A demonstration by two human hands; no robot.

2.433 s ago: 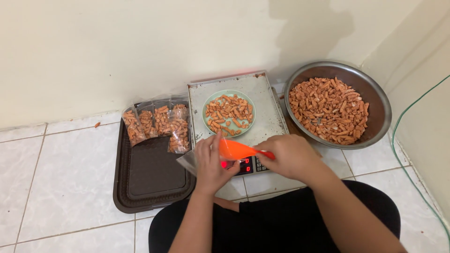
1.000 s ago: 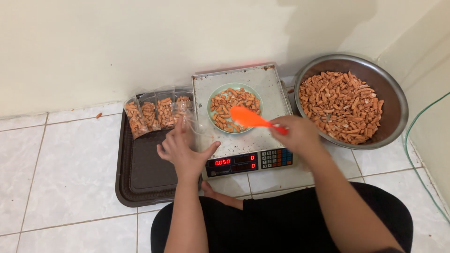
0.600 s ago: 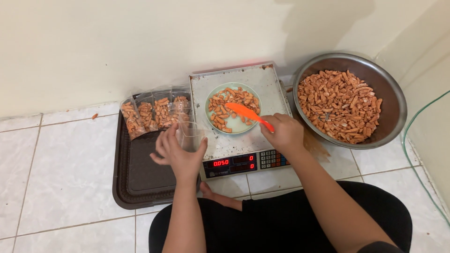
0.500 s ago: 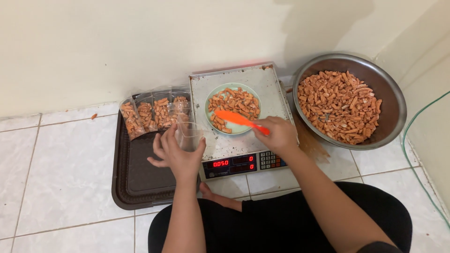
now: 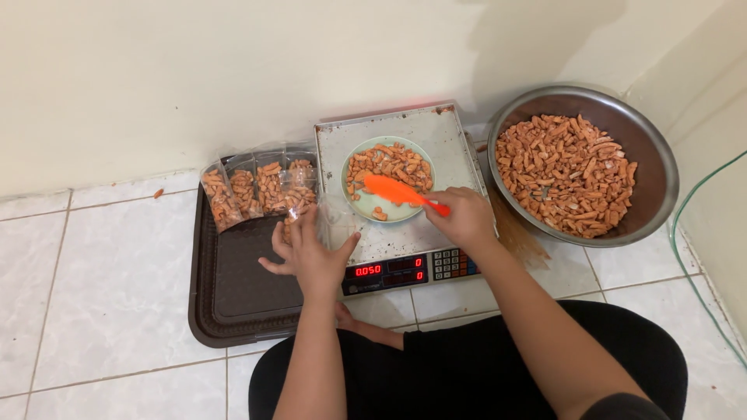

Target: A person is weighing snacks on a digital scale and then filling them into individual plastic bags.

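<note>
Since half a second ago, the orange spoon [image 5: 393,190] in the right hand [image 5: 465,218] has scooped across the green plate [image 5: 354,204]; its bowl points left toward the clear bag [image 5: 336,222], apparently pinched open by the left hand [image 5: 311,253].

Cream wall [image 5: 194,70], white tiled floor [image 5: 101,264] (corner)

Steel snack bowl [image 5: 657,167] (right), brown tray [image 5: 204,288]
</note>
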